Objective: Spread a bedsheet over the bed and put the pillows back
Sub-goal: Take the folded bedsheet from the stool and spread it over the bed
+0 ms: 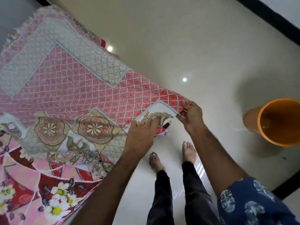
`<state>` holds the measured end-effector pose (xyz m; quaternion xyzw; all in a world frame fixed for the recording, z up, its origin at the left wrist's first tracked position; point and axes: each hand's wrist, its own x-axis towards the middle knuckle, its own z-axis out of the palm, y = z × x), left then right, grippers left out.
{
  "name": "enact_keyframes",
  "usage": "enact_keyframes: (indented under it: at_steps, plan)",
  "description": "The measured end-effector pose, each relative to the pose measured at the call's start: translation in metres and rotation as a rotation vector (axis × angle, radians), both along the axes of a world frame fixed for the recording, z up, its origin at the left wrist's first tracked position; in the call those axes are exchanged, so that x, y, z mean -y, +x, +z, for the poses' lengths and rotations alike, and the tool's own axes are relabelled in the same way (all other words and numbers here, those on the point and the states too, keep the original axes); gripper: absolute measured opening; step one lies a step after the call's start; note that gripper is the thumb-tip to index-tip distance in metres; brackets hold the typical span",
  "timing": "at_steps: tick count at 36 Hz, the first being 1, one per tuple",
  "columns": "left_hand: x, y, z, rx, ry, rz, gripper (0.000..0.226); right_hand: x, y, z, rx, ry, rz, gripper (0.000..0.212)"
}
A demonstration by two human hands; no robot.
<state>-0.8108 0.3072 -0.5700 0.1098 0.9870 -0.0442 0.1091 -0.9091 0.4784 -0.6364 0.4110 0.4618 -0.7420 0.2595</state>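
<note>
Below, the bedsheet [68, 88] lies across the bed [29, 192], filling the frame from 8 to 11 o'clock. It is pink-red with a white diamond lattice, grey-white patterned bands and gold floral medallions along its border. Under it, toward 7 o'clock, an older cover printed with white and yellow flowers on red and pink shows.

The sheet's corner reaches out past the bed's edge near the centre of the frame. The right hand [192, 115] pinches that corner between thumb and fingers, lifted off the bed. The left hand [142, 135] lies just beside it toward 8 o'clock, fingers curled on the sheet's border, gripping it.

Off the bed's edge, pale glossy floor [186, 38] stretches from 12 to 5 o'clock. Bare feet [170, 156] stand on it just below the hands. An orange bucket [276, 122] stands at 3 o'clock, well apart from the bed.
</note>
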Motion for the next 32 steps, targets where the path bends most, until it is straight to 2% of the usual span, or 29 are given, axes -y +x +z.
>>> enact_keyframes:
  at_steps: [9, 13, 17, 21, 24, 28, 32]
  plan:
    - [-0.008, 0.006, -0.033, 0.112, -0.067, -0.025, 0.075, 0.002, -0.001, -0.029, 0.112, 0.068, 0.053, 0.007]
    - [-0.010, 0.037, -0.049, 0.229, -0.074, -0.002, 0.064, 0.007, 0.001, -0.042, 0.160, 0.115, 0.093, 0.009]
    - [-0.006, 0.068, -0.055, 0.241, -0.014, 0.106, 0.064, 0.010, -0.002, -0.053, 0.182, 0.154, 0.142, 0.023]
    - [0.006, 0.100, -0.052, 0.214, 0.048, 0.279, 0.062, 0.014, 0.006, -0.051, 0.216, 0.060, 0.192, 0.031]
    - [0.021, 0.123, -0.047, 0.207, 0.058, 0.436, 0.064, 0.024, 0.025, -0.044, 0.239, -0.043, 0.312, 0.037]
    - [0.045, 0.153, -0.040, 0.120, 0.091, 0.741, 0.051, 0.046, 0.069, -0.028, 0.238, -0.044, 0.392, 0.017]
    - [0.074, 0.184, -0.038, -0.044, 0.162, 1.121, 0.047, 0.072, 0.123, -0.013, 0.228, -0.169, 0.366, 0.011]
